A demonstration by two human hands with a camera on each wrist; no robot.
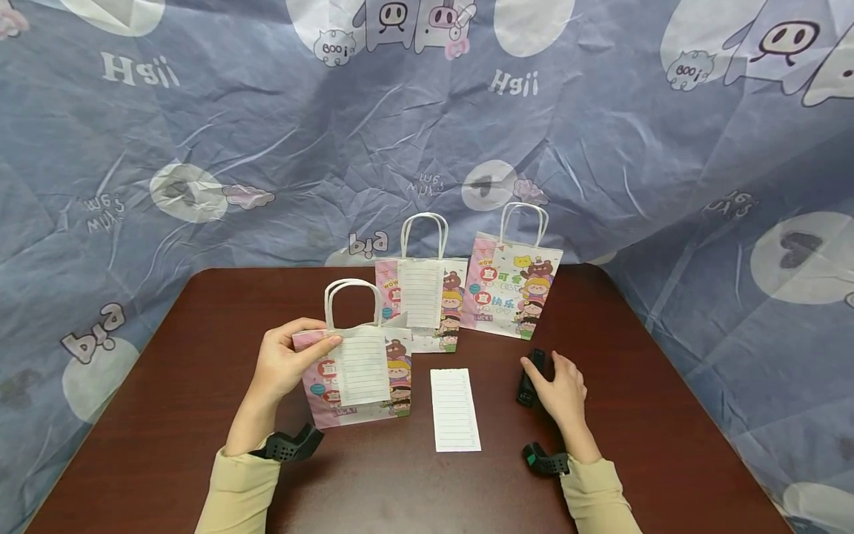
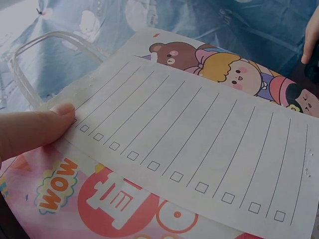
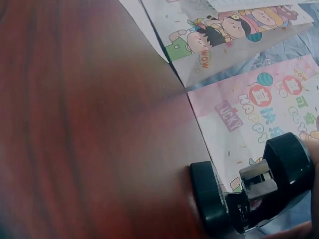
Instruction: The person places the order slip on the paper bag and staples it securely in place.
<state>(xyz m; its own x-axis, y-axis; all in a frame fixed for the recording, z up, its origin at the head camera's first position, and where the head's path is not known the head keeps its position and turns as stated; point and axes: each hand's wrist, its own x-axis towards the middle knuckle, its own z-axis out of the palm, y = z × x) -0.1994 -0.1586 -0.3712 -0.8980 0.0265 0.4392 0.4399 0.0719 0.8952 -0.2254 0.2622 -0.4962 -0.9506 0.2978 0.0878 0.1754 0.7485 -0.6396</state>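
Note:
My left hand (image 1: 285,360) pinches the top edge of a pink and white paper gift bag (image 1: 310,397), with the thumb over a lined white checklist card (image 1: 363,367) on its front. In the left wrist view the card (image 2: 199,144) shows ruled lines and small boxes, its top end under the thumb. Over on the right, my right hand (image 1: 563,389) holds a black stapler (image 1: 531,382), thumb across it. The right wrist view shows the stapler's metal front end (image 3: 259,181) and its black base; most of that hand is out of that view.
A loose lined card (image 1: 456,410) lies on the dark wooden table (image 1: 394,475) between the hands. Behind it stand a second bag (image 1: 450,304) with a card on its front and a third bag (image 1: 510,285) whose printed front is uncovered. A patterned blue cloth (image 1: 300,185) hangs behind the table.

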